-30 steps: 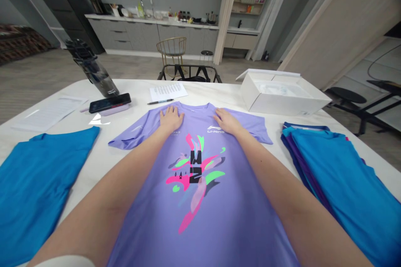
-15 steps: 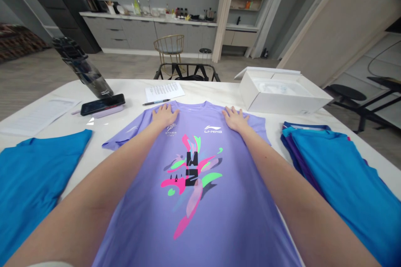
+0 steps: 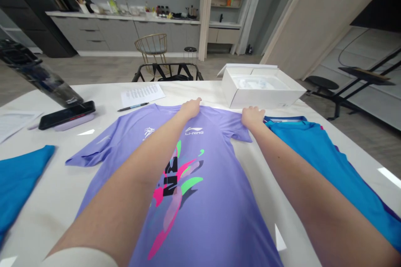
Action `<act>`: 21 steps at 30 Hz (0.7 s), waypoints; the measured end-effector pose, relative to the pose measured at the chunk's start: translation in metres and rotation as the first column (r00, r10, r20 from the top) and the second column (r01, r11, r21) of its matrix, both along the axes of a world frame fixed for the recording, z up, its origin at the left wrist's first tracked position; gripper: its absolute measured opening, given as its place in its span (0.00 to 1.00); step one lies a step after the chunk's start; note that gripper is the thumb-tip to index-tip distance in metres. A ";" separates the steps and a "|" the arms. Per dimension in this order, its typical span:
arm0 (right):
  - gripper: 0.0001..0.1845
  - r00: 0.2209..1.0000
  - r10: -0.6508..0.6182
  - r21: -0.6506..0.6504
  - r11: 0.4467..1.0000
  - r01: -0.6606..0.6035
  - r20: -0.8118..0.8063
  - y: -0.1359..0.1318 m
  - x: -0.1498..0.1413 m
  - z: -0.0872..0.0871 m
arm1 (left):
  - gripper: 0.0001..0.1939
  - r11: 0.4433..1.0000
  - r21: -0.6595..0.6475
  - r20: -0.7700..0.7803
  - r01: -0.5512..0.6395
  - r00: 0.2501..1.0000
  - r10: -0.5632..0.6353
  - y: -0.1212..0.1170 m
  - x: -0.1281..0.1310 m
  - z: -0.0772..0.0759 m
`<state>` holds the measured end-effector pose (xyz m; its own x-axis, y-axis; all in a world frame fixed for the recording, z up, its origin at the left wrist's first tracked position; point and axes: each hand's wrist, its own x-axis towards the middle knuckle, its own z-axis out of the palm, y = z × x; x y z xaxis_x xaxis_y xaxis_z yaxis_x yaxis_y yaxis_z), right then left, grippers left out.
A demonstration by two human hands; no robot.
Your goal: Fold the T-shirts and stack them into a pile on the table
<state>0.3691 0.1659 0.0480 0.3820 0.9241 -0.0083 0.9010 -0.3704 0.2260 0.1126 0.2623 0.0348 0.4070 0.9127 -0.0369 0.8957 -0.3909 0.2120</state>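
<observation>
A purple T-shirt (image 3: pixel 206 200) with a pink, green and black print lies face up on the white table (image 3: pixel 53 183). My left hand (image 3: pixel 189 108) reaches across to the shirt's right shoulder by the collar, fingers curled on the cloth edge. My right hand (image 3: pixel 252 117) is at the end of the right sleeve, with fingers bent down onto its hem. Both forearms stretch over the shirt.
A stack of blue shirts (image 3: pixel 316 154) lies right of the purple one, and a blue shirt (image 3: pixel 15 179) lies at the left. An open white box (image 3: pixel 260 87) stands behind my right hand. A pen (image 3: pixel 133 107), paper (image 3: pixel 142 93), phone (image 3: pixel 67 115) and dark bottle (image 3: pixel 40 77) sit at the back left.
Both hands left the two shoulders and slid right: the left hand to the right shoulder, the right hand out to the sleeve end. Flat palms became curled fingers. The view swung right.
</observation>
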 end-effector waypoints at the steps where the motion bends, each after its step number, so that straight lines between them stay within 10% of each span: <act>1: 0.24 1.000 -0.014 0.007 1.000 0.014 0.005 0.000 0.002 -0.001 | 0.24 1.000 -0.022 -0.017 -0.020 1.000 0.019 0.004 0.001 -0.001; 12: 0.24 0.992 -0.091 -0.006 0.996 0.091 -0.084 -0.009 0.006 0.000 | 0.16 0.986 -0.055 0.085 -0.156 0.983 0.161 0.017 -0.001 -0.020; 16: 0.20 0.974 -0.103 -0.053 0.994 0.094 -0.201 -0.013 0.016 0.051 | 0.09 0.974 -0.090 0.447 -0.209 0.865 0.227 0.018 -0.013 -0.022; 21: 0.10 0.845 0.149 0.067 0.989 -0.133 -0.514 -0.031 -0.019 0.142 | 0.05 0.922 -0.353 0.789 -0.158 0.479 0.384 0.012 -0.026 -0.007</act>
